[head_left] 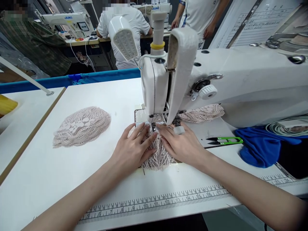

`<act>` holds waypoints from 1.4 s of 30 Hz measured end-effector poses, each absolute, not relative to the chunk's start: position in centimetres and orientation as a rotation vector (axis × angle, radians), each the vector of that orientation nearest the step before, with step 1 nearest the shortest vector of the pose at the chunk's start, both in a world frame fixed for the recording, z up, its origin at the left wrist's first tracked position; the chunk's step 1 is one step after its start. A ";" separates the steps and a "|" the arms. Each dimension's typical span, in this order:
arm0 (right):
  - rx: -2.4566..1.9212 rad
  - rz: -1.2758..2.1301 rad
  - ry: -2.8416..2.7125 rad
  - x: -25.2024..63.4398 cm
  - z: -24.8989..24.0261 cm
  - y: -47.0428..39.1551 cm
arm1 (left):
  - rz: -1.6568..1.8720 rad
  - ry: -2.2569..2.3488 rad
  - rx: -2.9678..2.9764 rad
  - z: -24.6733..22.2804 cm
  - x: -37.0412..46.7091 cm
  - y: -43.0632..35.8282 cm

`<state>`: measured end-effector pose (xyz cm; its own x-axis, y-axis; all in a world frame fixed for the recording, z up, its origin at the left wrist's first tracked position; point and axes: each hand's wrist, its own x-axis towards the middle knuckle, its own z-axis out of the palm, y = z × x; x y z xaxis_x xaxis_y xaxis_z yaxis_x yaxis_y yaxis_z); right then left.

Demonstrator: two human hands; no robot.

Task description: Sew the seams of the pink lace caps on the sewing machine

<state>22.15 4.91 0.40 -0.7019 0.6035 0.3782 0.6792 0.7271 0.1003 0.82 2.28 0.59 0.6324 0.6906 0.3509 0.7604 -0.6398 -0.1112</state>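
A piece of pale pink lace lies under the needle area of a white sewing machine. My left hand rests flat on the lace's left side, fingers spread and fingertips close to the presser foot. From the right, my right hand lies on the lace with its fingers stretched towards the foot, partly behind a small white machine part. On the left of the table sits a stack of lace pieces. More lace lies behind the needle area, under the machine arm.
Green-handled thread snips and a blue cloth lie to the right. A printed ruler runs along the table's front edge. A lamp hangs beside the machine head. Other people and sewing machines are beyond the blue-edged table.
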 end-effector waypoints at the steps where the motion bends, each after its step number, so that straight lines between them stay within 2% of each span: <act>1: -0.969 -0.323 -2.599 22.2 0.4 4.9 | -0.438 -1.160 -2.609 0.6 0.7 2.2; 9: -0.708 -0.199 -2.568 22.8 0.5 4.5 | -0.535 -0.555 -2.795 0.9 0.1 1.8; 13: -0.655 -0.040 -2.559 22.9 0.8 4.4 | -0.730 -0.789 -2.796 0.7 0.8 1.6; 16: -0.655 -0.112 -2.567 22.8 0.8 4.4 | -0.843 -0.974 -2.807 0.6 1.1 1.4; 25: -0.567 -0.284 -2.468 22.6 0.6 4.3 | -0.497 -0.928 -2.678 0.2 0.6 1.7; 42: -0.595 -0.286 -2.486 22.6 0.4 4.5 | -0.440 -0.931 -2.646 0.2 0.4 2.1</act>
<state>22.61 4.46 0.41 -0.7437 0.3515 0.5686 0.4716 0.8787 0.0736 0.36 2.14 0.19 0.7428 0.5514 0.3798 0.6435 -0.7446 -0.1776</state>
